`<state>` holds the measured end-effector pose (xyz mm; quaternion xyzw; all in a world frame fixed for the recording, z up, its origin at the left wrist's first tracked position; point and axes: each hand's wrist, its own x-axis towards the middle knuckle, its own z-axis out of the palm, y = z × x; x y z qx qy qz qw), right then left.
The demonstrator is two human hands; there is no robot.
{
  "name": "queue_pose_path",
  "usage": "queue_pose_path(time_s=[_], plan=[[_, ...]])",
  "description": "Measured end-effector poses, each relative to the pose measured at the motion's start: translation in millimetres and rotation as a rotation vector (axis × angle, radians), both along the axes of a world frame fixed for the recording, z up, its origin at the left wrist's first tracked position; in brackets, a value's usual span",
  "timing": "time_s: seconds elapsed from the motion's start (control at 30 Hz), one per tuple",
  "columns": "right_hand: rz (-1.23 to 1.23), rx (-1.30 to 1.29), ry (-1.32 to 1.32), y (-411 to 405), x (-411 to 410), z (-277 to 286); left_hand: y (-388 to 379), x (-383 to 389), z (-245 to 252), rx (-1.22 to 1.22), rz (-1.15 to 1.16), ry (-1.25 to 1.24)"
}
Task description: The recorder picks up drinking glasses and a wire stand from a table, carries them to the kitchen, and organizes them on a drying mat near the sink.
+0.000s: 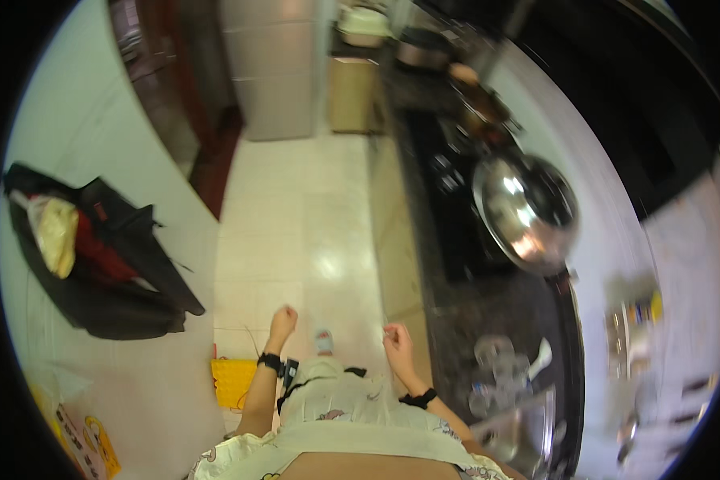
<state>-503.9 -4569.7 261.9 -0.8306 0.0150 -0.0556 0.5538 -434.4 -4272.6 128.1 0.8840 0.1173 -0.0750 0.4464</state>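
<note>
My left hand [284,324] hangs above the tiled floor [264,240] with its fingers curled in, and nothing shows in it. A black band [269,360] circles that wrist. My right hand [399,343] is held beside the cabinet front, its fingers loosely bent and partly apart, with no object visible in it. Another black band [419,398] is on the right wrist. Nearest to the right hand is the dark countertop [456,318]; the two do not touch. A slippered foot [323,341] shows between the hands.
Along the right run a black cooktop [456,234], a shiny metal wok or lid [525,210], clear containers [498,366] and a sink [516,432]. A dark bag [126,258] hangs on the left wall. A yellow object [233,381] stands low left; a refrigerator [276,90] stands ahead.
</note>
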Motion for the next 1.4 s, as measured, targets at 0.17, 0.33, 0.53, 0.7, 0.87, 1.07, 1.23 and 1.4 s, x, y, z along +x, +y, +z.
queue_pose_path(time_s=[0.17,0.33,0.53,0.7,0.87,1.07,1.23,1.4], plan=[[0.046,0.246,0.144,81.1,112.0,-29.3,86.9,-18.4,-13.7,-0.118,0.175,0.268],[0.207,0.297,0.15,149.7,223.2,-21.0,128.9,6.7,-0.6,-0.178,0.394,0.439],[0.274,0.287,0.143,160.7,368.8,-56.4,162.3,131.0,-36.7,-0.172,0.427,0.259],[0.253,-0.107,0.142,142.8,514.8,-102.6,194.2,269.3,11.3,-0.042,0.485,0.096],[0.427,-0.296,0.28,189.4,700.9,-126.7,238.4,401.5,64.2,0.095,0.513,-0.071],[0.8,-0.323,0.103,369.3,849.2,-55.6,303.2,492.4,96.4,-0.581,0.911,-0.28],[1.102,-0.192,0.217,520.8,905.7,-60.0,401.8,575.6,104.9,-0.537,1.013,-0.245],[1.399,-0.074,0.455,649.4,927.5,-52.0,503.5,667.6,106.8,-0.477,1.028,-0.35]])
